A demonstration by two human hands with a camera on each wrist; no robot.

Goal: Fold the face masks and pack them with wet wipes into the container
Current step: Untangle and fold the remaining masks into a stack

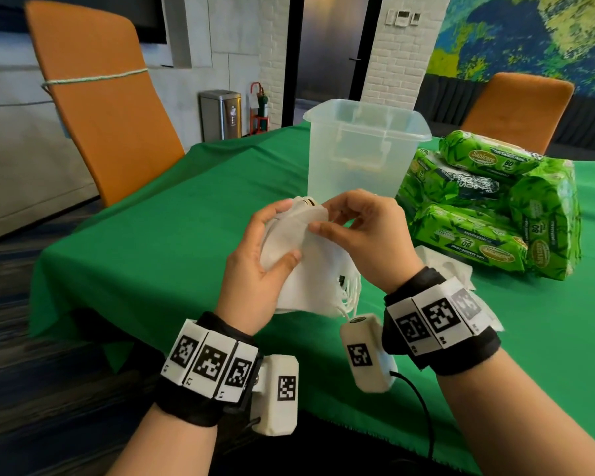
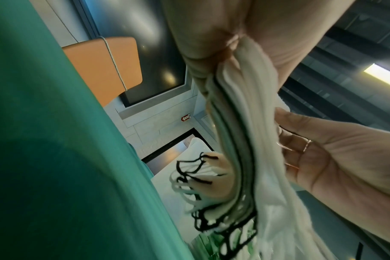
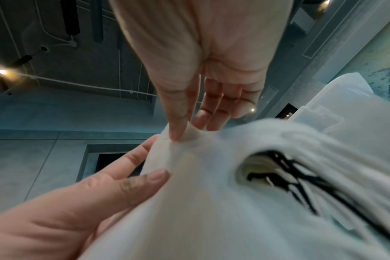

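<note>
So both hands were up off the table (image 1: pixel 172 214), working a stack of white face masks (image 1: pixel 299 269) just in front of the clear plastic container (image 1: pixel 364 149). The left hand (image 1: pixel 255 266) had its grip wrapped around the stack, thumb pressed on the near face and fingers curled round the far edge. The right hand (image 1: pixel 364 235) was pinching the top mask's edge between thumb and forefinger, with the other fingers loosely bent behind it. From the left wrist view the stack (image 2: pixel 241 140) looked like a bunch of thin layers edge-on, some white and some with dark trim, and a tangle of white and black ear loops (image 2: pixel 196 184) hung off the lower end. The right wrist view showed the right thumb tip (image 3: pixel 178 130) pushing into a fold of the white fabric (image 3: pixel 189 202), with the left hand's fingers (image 3: pixel 145 177) holding it from below.

The container stood upright and open on the green cloth, and I couldn't really tell whether anything was inside. Right of the container sat a pile of green wet wipes packs (image 1: pixel 495 207), stacked a few high and touching each other. A few more white masks (image 1: pixel 443 266) lay flat on the table between the right wrist and that pile. An orange chair (image 1: pixel 100 108) stood left of the container, past the table's edge.
</note>
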